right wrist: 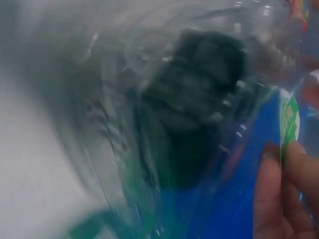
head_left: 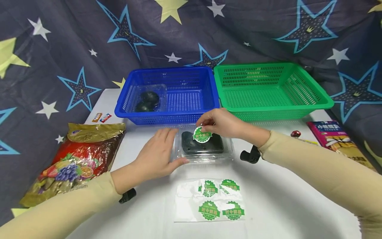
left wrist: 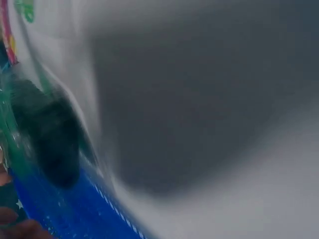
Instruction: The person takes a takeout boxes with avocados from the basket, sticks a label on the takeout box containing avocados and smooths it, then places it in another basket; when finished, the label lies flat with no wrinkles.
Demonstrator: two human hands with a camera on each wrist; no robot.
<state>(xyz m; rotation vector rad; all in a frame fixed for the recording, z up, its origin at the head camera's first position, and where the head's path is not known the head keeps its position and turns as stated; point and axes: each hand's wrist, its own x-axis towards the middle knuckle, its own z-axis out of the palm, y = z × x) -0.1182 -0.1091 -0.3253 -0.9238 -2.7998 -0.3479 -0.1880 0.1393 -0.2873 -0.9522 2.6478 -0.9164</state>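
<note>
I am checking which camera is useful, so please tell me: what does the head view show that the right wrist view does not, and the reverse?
Only head: the sheet, red candy, pink packet and the second box inside the blue basket.

Only right wrist: no extra thing I can make out, but a close, blurred side look, the sticker nearly edge-on in the right hand.

Both: that sticker, that hand, the clear box with dark contents, the blue basket.

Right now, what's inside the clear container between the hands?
Dark, rounded contents show through the clear container. In the head view, the sticker and right hand cover part of their far side, so whatever lies directly beneath them is hidden there.
</note>
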